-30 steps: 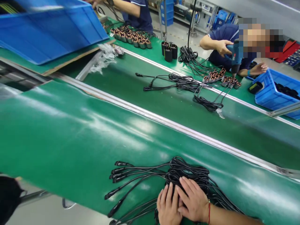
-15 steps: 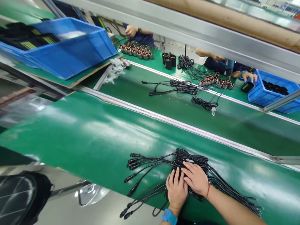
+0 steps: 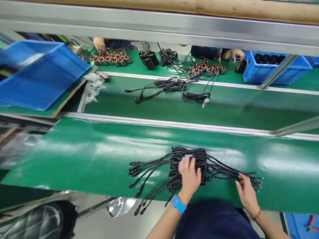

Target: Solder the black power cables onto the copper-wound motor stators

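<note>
Bundled black cables (image 3: 175, 177) lie stacked on the green bench in front of me. Their connector ends (image 3: 134, 171) fan out to the left, some past the front edge, and thin bare-tipped wire ends (image 3: 258, 181) point right. Over the middle of the stack is my left hand (image 3: 189, 177), fingers apart and slightly blurred, a blue band on its wrist. My right hand (image 3: 247, 194) has its fingertips at the cables close to the wire ends, thumb held apart from the fingers. Neither hand grips anything that I can see.
More black cables (image 3: 171, 84) lie on the lower green strip beyond the metal rail (image 3: 159, 122). Across, co-workers' hands (image 3: 238, 54) are among copper-wound parts (image 3: 112, 59). Blue bins stand left (image 3: 57, 76) and right (image 3: 279, 74). A stool (image 3: 47, 220) is at lower left, pliers (image 3: 311, 224) lower right.
My right hand has left the middle of the cable stack and moved right to the wire ends. My left hand stays over the stack. The view has turned and levelled.
</note>
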Demonstrator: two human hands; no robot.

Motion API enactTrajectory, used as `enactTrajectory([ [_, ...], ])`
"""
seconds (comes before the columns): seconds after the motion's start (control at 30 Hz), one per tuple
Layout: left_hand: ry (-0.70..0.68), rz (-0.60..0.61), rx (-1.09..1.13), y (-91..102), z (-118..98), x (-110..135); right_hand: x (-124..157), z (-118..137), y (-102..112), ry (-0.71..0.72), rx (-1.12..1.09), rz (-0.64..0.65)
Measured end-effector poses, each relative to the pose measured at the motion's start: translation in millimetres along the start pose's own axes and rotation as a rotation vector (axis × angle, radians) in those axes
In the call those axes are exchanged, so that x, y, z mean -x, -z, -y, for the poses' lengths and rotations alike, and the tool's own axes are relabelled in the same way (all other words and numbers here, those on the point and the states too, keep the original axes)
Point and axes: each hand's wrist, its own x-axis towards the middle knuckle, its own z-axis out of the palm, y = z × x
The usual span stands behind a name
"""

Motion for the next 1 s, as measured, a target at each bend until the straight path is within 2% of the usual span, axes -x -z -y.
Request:
enactTrajectory([
  [0.07, -0.257, 0.372, 0.121, -25.8, -53, -25, 32, -41, 12, 0.041, 0.009, 0.027],
  [0.13, -0.455, 0.546, 0.15, -60.1, -111, -43, 55, -75, 15, 0.094, 0.019, 0.059],
  [0.23, -0.645, 0.701, 0.147, -113.1, -193, -52, 73, -116, 11, 0.103, 0.057, 0.065],
  [0.3, -0.68, 0.784, 0.113, -139.6, -242, -48, 78, -140, 9, 0.089, 0.076, 0.061],
  [0.37, -0.658, 0.84, 0.051, -154.7, -282, -40, 83, -160, 12, 0.086, 0.077, 0.063],
  [0.43, -0.624, 0.872, -0.018, -158.7, -315, -32, 89, -177, 19, 0.085, 0.071, 0.061],
  [0.53, -0.583, 0.872, -0.123, -150.6, -350, -24, 98, -193, 35, 0.088, 0.069, 0.027],
  [0.63, -0.533, 0.866, -0.221, -140.6, -375, -23, 105, -204, 53, 0.107, 0.069, -0.009],
  [0.77, -0.47, 0.916, -0.275, -140.5, -403, -24, 115, -219, 67, 0.146, 0.044, 0.058],
  [0.87, -0.392, 0.933, -0.259, -147.9, -413, -19, 125, -231, 66, 0.16, -0.012, 0.194],
  [1.0, -0.285, 0.971, -0.172, -151.8, -408, -11, 134, -240, 59, 0.111, -0.109, 0.322],
])
